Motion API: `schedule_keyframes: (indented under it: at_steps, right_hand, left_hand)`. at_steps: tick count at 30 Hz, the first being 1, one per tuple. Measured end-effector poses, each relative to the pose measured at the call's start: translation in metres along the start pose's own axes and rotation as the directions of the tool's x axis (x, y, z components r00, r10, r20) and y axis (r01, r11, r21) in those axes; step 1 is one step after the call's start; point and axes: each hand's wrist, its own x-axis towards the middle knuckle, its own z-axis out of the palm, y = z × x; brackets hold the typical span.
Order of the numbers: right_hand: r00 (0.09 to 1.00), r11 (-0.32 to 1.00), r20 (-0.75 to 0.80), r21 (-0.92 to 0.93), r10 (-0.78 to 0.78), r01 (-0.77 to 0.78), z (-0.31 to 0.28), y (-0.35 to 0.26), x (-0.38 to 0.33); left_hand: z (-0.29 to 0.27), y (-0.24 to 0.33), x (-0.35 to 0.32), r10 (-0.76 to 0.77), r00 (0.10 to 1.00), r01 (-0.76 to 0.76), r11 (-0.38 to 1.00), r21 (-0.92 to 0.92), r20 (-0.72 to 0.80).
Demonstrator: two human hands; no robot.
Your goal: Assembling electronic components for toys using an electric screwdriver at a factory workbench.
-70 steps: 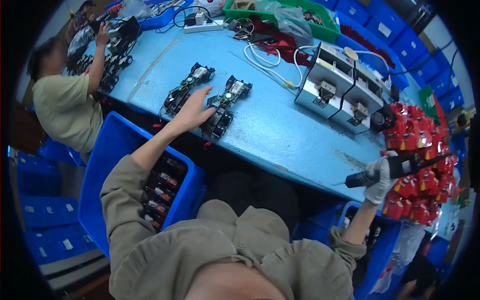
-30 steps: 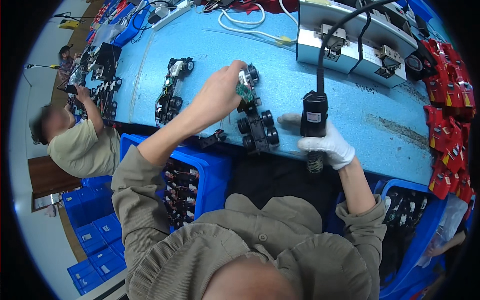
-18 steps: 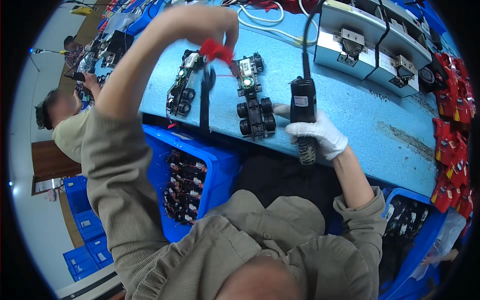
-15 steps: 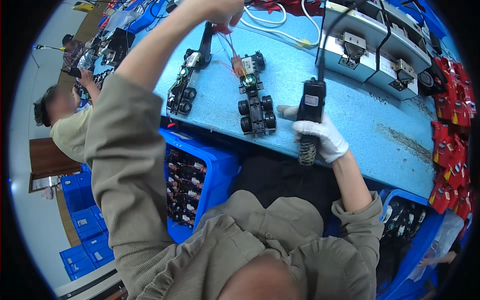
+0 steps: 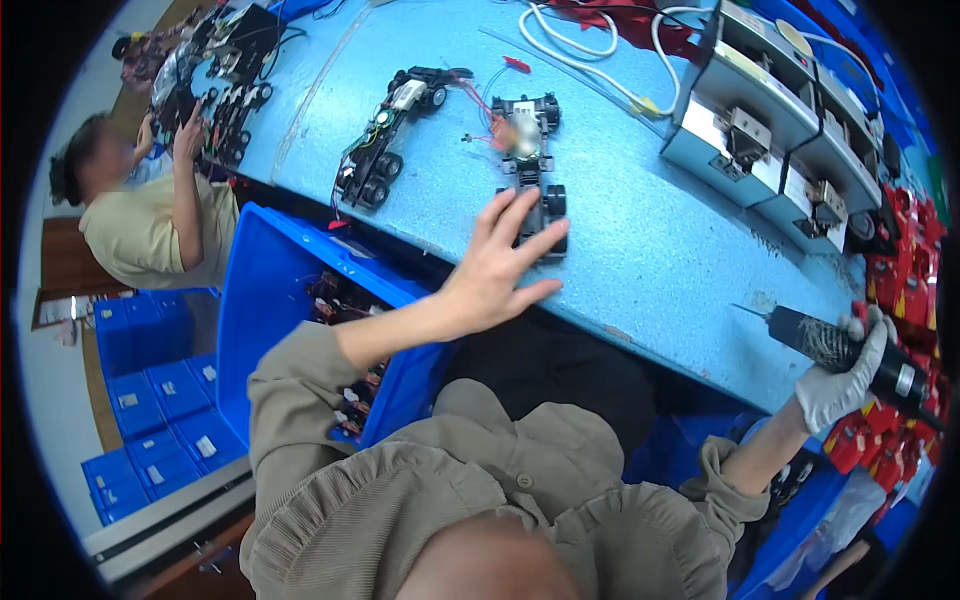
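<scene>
My bare left hand (image 5: 500, 260) reaches over the table's front edge with fingers spread. Its fingertips lie on the rear wheels of a black toy truck chassis (image 5: 530, 175), which has red wires and a white block near its front. Left of it lies a second black chassis (image 5: 385, 140) with wires and a small round green part. Off to the right, my right hand (image 5: 850, 378), in a white glove, is closed round a black electric screwdriver (image 5: 830, 342) with a cord-wrapped section. The screwdriver's thin bit points left over the tabletop.
Metal-fronted power units (image 5: 770, 130) stand at the back right. Red truck bodies (image 5: 905, 260) pile up along the right edge. White cable (image 5: 575, 48) lies at the back. Below the table sits a blue bin (image 5: 245, 300) holding chassis parts. A co-worker (image 5: 140, 215) works at the left.
My left hand has come down from the far side of the table onto the chassis. My right hand has carried the screwdriver to the right and turned its bit leftward.
</scene>
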Motion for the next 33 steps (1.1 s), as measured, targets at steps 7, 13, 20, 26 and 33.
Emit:
schedule_keyframes:
  at_steps: [7, 13, 20, 26, 33]
  right_hand:
    - [0.981, 0.987, 0.17, -0.119, -0.089, 0.11, 0.002, 0.002, -0.008]
    - [0.905, 0.998, 0.421, 0.033, -0.065, 0.056, -0.003, -0.008, -0.01]
    - [0.843, 0.996, 0.531, 0.056, -0.084, 0.064, -0.006, 0.006, 0.006]
    - [0.776, 0.954, 0.596, 0.299, -0.207, 0.024, -0.006, 0.021, 0.024]
    - [0.92, 0.961, 0.368, 0.275, -0.135, 0.031, 0.008, 0.025, 0.018]
  left_hand:
    - [0.006, 0.001, -0.016, 0.004, 0.998, 0.011, 0.972, -0.234, 0.063]
    - [-0.022, -0.052, 0.023, -0.196, 0.968, 0.179, 0.977, -0.116, -0.156]
    - [-0.03, -0.08, 0.057, -0.08, 0.979, 0.027, 0.964, 0.265, 0.189]
    - [-0.05, -0.086, 0.094, -0.19, 0.567, 0.561, 0.802, -0.207, 0.802]
    - [-0.018, -0.038, 0.059, -0.327, 0.849, 0.528, 0.5, -0.687, 0.415]
